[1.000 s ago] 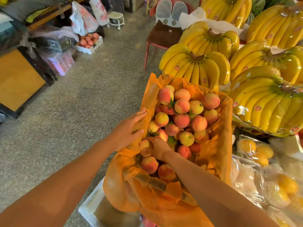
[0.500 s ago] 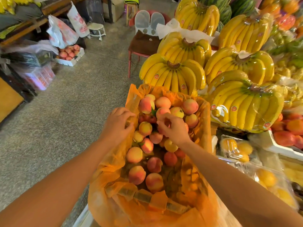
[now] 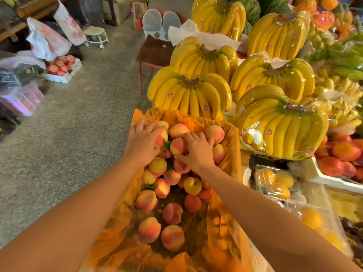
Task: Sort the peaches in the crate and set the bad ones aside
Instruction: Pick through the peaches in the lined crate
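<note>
A crate lined with orange plastic (image 3: pixel 231 173) holds several pink-yellow peaches (image 3: pixel 172 213). Both hands reach into its far end. My left hand (image 3: pixel 142 142) lies flat over a peach at the far left corner, fingers spread. My right hand (image 3: pixel 197 151) rests on the pile with its fingers around a red-yellow peach (image 3: pixel 177 146); I cannot tell if it is lifted. The peaches under both palms are hidden. Loose peaches lie lower in the near half of the crate.
Wrapped banana bunches (image 3: pixel 189 93) crowd right behind and to the right of the crate. Clear packs of yellow fruit (image 3: pixel 275 183) and a white tray of red fruit (image 3: pixel 341 156) sit on the right. Across the stone floor stands a white box of peaches (image 3: pixel 60 68). A red chair (image 3: pixel 155 54) stands behind.
Both hands moved from the middle of the crate to its far end. The left hand left the plastic edge and now lies on the peaches.
</note>
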The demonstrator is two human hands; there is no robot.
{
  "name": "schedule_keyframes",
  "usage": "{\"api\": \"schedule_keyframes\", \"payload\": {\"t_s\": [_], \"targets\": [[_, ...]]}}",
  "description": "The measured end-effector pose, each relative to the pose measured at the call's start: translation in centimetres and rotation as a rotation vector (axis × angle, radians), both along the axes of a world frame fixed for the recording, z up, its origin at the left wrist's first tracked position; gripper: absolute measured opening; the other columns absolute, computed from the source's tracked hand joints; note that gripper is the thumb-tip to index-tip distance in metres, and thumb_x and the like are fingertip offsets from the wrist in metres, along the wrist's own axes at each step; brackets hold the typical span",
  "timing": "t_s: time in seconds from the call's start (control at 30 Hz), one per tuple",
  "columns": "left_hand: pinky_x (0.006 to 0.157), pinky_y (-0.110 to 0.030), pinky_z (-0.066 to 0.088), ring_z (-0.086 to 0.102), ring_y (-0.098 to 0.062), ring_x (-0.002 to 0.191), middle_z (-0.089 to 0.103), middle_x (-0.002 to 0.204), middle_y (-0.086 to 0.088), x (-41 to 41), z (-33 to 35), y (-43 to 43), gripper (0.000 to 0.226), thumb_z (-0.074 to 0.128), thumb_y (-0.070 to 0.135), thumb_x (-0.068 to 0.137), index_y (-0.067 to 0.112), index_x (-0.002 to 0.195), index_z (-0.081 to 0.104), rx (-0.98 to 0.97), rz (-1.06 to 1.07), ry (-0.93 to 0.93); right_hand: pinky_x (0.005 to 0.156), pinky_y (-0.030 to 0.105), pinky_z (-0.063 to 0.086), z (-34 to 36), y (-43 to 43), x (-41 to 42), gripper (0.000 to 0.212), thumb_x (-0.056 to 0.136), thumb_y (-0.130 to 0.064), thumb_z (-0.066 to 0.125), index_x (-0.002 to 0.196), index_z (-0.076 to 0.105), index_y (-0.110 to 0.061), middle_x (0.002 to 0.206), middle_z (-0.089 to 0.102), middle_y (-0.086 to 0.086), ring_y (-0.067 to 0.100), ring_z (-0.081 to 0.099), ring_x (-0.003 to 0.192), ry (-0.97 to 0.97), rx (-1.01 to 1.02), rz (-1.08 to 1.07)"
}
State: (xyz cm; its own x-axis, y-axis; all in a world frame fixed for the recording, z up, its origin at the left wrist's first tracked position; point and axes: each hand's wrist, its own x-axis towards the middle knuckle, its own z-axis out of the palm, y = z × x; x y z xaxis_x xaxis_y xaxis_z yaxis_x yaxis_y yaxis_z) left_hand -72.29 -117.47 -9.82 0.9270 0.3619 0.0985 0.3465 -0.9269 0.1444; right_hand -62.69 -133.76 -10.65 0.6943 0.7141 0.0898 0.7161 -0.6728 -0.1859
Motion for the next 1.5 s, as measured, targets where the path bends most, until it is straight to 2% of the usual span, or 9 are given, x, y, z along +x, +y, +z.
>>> {"api": "schedule_keyframes", "payload": {"t_s": [0.13,0.47,0.77,0.93,1.1,1.2,1.33,1.43,1.5], "targets": [[0.111,-0.043,0.020,0.017,-0.030,0.140,0.035,0.150,0.004,1.0,-0.7,-0.1,0.080,0.072,0.032,0.079,0.031,0.146,0.028,0.078,0.015,0.074,0.096,0.045,0.026,-0.4,-1.1,0.4,0.065,0.070,-0.058,0.072,0.123,0.052,-0.027,0.118,0.061,-0.006,0.020,0.045,0.110,0.073,0.178,0.009],[0.087,-0.041,0.031,0.040,-0.030,0.111,0.061,0.113,-0.002,0.3,-0.6,0.0,0.067,0.078,0.043,0.068,0.023,0.126,0.054,0.060,0.047,-0.161,0.094,0.037,0.027,-0.4,-2.7,0.2,0.063,0.070,-0.053,0.076,0.122,0.054,-0.024,0.125,0.057,-0.005,0.018,0.045,0.118,0.303,0.304,0.032],[0.079,-0.025,0.045,0.056,-0.011,0.103,0.059,0.112,0.005,-4.6,2.7,-0.1,0.068,0.087,0.038,0.063,0.023,0.119,0.051,-0.815,0.194,-0.417,0.081,0.029,0.053,2.2,-3.1,-1.8,0.049,0.076,-0.041,0.078,0.116,0.055,-0.025,0.110,0.061,-0.006,0.014,0.060,0.103,0.840,0.708,-0.144],[0.069,-0.022,0.047,0.061,-0.012,0.093,0.064,0.112,-0.006,-6.4,4.1,-0.7,0.076,0.081,0.048,0.053,0.020,0.118,0.055,-1.220,0.278,-0.430,0.071,0.022,0.048,3.0,-3.7,-3.3,0.045,0.081,-0.040,0.074,0.117,0.059,-0.018,0.110,0.065,0.005,0.016,0.063,0.093,1.153,0.756,-0.178],[0.064,-0.021,0.052,0.059,-0.014,0.096,0.059,0.120,-0.010,-8.1,5.0,-2.3,0.031,0.065,0.027,0.084,0.017,0.114,0.062,-1.791,0.362,-0.468,0.101,0.037,0.045,3.4,-4.6,-4.6,0.064,0.077,-0.048,0.070,0.128,0.059,-0.011,0.126,0.064,0.010,0.026,0.059,0.116,1.520,0.727,-0.217],[0.060,-0.026,0.053,0.057,-0.020,0.090,0.055,0.105,-0.010,-9.1,5.4,-3.1,0.020,0.053,0.024,0.092,0.015,0.108,0.059,-2.031,0.485,-0.523,0.092,0.036,0.051,3.9,-5.4,-5.3,0.051,0.088,-0.039,0.062,0.129,0.058,-0.010,0.121,0.063,0.009,0.024,0.061,0.110,1.621,0.750,-0.219],[0.066,-0.032,0.053,0.059,-0.035,0.099,0.055,0.118,-0.018,-10.4,5.1,-3.8,0.033,0.044,0.025,0.092,0.009,0.120,0.051,-2.135,0.527,-0.450,0.065,0.027,0.056,4.2,-6.2,-6.2,0.045,0.083,-0.024,0.072,0.125,0.058,-0.014,0.115,0.065,0.012,0.021,0.065,0.095,1.612,0.795,-0.119],[0.067,-0.033,0.055,0.058,-0.038,0.106,0.054,0.128,-0.021,-10.8,5.1,-4.5,0.036,0.042,0.026,0.091,0.007,0.121,0.053,-2.105,0.519,-0.408,0.091,0.044,0.050,3.6,-6.3,-6.5,0.063,0.064,-0.031,0.085,0.121,0.060,-0.026,0.124,0.062,0.017,0.028,0.063,0.108,1.400,0.770,-0.116],[0.065,-0.032,0.055,0.057,-0.036,0.109,0.056,0.127,-0.018,-11.0,5.4,-5.1,0.036,0.050,0.030,0.092,0.011,0.122,0.054,-2.071,0.499,-0.385,0.093,0.049,0.049,3.4,-6.4,-6.8,0.072,0.056,-0.039,0.088,0.121,0.058,-0.032,0.125,0.058,0.018,0.029,0.061,0.108,1.216,0.730,-0.122]]}}
